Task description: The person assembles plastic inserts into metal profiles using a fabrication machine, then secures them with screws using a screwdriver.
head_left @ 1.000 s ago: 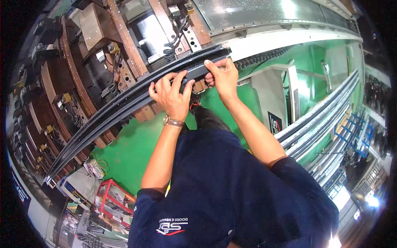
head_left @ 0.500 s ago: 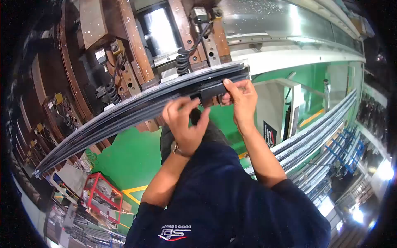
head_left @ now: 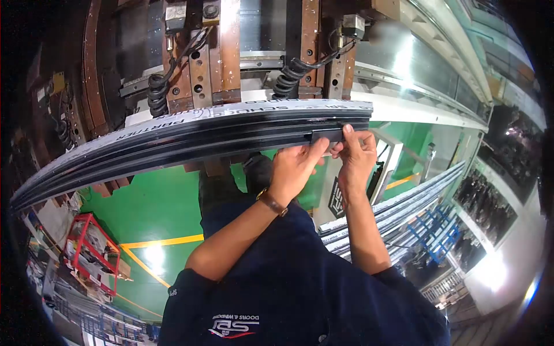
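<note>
A long black window or door frame profile (head_left: pixel 231 136), with printed white film along its top side, runs across in front of me. Against its grooved face near the right end lies a short black rectangular block (head_left: pixel 327 136). My right hand (head_left: pixel 355 161) pinches the block's right end between thumb and fingers. With its thumb at the block's lower left, my left hand (head_left: pixel 293 172) is closed at the profile's lower edge; its fingertips are partly hidden. A watch (head_left: pixel 272 203) is on my left wrist.
Behind the profile stands a machine with brown clamp posts (head_left: pixel 225 57) and coiled black cables (head_left: pixel 287 79). More film-wrapped profiles (head_left: pixel 398 199) lie at right, beside a blue rack (head_left: pixel 434 235). A red-framed cart (head_left: pixel 91 251) stands at lower left on the green floor (head_left: pixel 156 210).
My left hand has moved from hovering open beside the profile to the block's lower left. The right hand keeps its pinch on the block. The camera view has shifted and turned.
</note>
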The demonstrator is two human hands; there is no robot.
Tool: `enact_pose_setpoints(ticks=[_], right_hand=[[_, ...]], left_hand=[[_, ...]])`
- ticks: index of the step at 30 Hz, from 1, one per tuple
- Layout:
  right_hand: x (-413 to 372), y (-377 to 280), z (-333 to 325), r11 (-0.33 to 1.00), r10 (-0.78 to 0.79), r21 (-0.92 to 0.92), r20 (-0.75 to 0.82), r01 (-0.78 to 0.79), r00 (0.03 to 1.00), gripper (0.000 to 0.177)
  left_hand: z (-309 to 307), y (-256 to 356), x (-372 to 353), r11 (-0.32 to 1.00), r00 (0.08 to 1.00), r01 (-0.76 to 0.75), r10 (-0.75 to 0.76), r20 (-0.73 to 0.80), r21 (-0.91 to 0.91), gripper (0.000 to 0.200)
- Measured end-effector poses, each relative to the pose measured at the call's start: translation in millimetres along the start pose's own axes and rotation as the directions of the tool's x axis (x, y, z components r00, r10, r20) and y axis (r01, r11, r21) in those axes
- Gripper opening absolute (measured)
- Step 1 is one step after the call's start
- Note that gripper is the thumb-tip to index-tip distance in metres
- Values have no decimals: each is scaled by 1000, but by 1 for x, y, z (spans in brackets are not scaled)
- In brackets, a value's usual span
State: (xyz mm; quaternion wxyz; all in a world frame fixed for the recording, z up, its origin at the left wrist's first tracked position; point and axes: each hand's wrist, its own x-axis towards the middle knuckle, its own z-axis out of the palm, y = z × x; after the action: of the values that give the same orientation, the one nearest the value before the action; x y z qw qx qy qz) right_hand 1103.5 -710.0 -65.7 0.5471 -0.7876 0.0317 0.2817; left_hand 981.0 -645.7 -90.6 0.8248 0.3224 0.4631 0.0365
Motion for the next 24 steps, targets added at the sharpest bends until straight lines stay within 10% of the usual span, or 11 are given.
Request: enact_pose_setpoints(ticks=[11,16,24], right_hand=[[2,10,2,998,-58,20,-17,58,998,24],[3,10,0,998,-34,52,-33,36,999,26],[-2,7,0,983,-40,177,-26,44,999,21]], left_hand=[[25,-31,33,953,959,-276,263,-103,-129,20],[23,0,24,930,991,-134,134,-24,-341,20],[15,-6,16,982,986,-151,157,56,-110,38]])
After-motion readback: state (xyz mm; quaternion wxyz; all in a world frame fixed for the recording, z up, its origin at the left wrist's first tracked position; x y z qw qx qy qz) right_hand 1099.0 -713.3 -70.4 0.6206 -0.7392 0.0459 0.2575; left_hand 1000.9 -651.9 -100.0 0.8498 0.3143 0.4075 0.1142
